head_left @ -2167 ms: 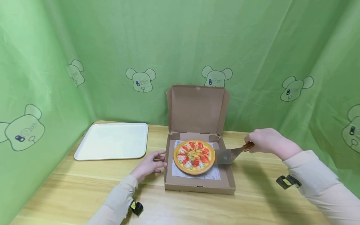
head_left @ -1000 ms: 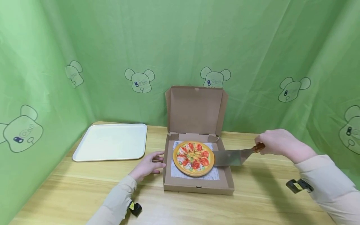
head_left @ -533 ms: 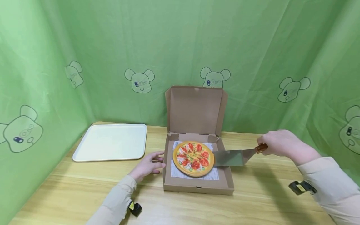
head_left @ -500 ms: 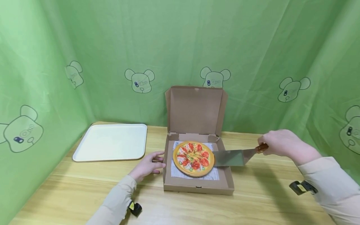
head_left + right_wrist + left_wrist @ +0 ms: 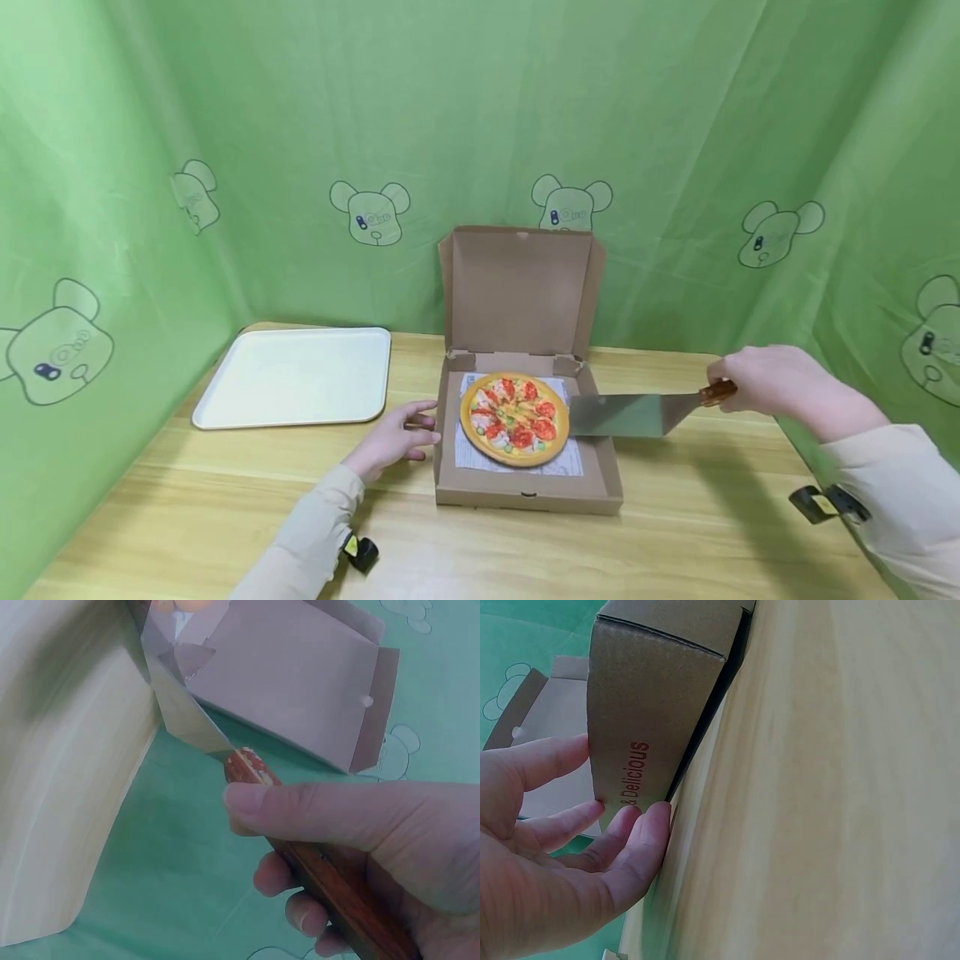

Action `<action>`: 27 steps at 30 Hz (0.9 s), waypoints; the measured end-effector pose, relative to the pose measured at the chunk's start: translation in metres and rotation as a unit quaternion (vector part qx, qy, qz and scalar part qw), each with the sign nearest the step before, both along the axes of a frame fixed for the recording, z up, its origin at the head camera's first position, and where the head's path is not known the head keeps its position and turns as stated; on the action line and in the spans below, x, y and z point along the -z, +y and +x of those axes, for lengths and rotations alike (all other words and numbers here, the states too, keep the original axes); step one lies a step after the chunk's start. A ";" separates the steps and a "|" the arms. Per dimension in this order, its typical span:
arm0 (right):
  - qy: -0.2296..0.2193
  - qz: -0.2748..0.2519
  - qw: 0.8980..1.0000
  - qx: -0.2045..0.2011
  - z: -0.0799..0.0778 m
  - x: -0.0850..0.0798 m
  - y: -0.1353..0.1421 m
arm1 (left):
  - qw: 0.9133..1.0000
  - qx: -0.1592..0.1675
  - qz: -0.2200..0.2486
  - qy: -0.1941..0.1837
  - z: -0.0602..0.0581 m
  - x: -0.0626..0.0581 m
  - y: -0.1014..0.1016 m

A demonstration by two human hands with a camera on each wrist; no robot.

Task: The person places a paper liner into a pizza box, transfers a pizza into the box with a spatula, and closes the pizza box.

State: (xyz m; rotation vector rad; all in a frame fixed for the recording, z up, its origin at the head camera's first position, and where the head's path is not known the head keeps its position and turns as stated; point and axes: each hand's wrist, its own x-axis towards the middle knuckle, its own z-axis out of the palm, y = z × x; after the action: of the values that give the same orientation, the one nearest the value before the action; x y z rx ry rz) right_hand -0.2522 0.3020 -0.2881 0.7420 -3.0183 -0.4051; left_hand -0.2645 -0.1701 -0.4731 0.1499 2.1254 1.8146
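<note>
A pizza (image 5: 514, 419) with red and yellow toppings lies on printed paper (image 5: 480, 460) inside an open cardboard pizza box (image 5: 525, 500). My right hand (image 5: 787, 386) grips the wooden handle (image 5: 330, 877) of a wide metal spatula (image 5: 622, 415). The blade reaches over the box's right wall, its tip close to the pizza's right edge; whether any of it is under the pizza I cannot tell. At the box's left wall is my left hand (image 5: 396, 436), fingers spread and loosely bent. In the left wrist view the fingertips (image 5: 654, 814) touch the cardboard side with red lettering.
A white rectangular tray (image 5: 296, 375) sits on the wooden table (image 5: 420, 550) to the left. The box lid (image 5: 521, 287) stands upright before a green curtain (image 5: 450, 100) that surrounds the table. Bare wood shows between tray and box.
My right hand has moved to the right, drawing the spatula blade away from the pizza so more of it shows. The pizza stays in the box, and my left hand keeps its place.
</note>
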 end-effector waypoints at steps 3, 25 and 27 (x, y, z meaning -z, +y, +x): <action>-0.013 -0.002 1.000 0.007 0.001 0.003 0.006 | 1.000 0.000 0.001 -0.002 0.000 0.000 0.000; -0.069 -0.093 0.991 0.068 0.017 0.042 0.045 | 1.000 0.007 0.005 -0.001 -0.002 0.003 -0.001; -0.063 -0.102 0.990 0.072 0.018 0.047 0.045 | 1.000 0.008 0.005 0.001 -0.002 0.004 -0.001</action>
State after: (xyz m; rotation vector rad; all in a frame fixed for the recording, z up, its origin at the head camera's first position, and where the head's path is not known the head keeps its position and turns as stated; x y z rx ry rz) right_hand -0.2346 0.3474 -0.3355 0.5581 -3.1765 -0.0490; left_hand -0.2668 -0.1716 -0.4768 0.1694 2.1120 1.8165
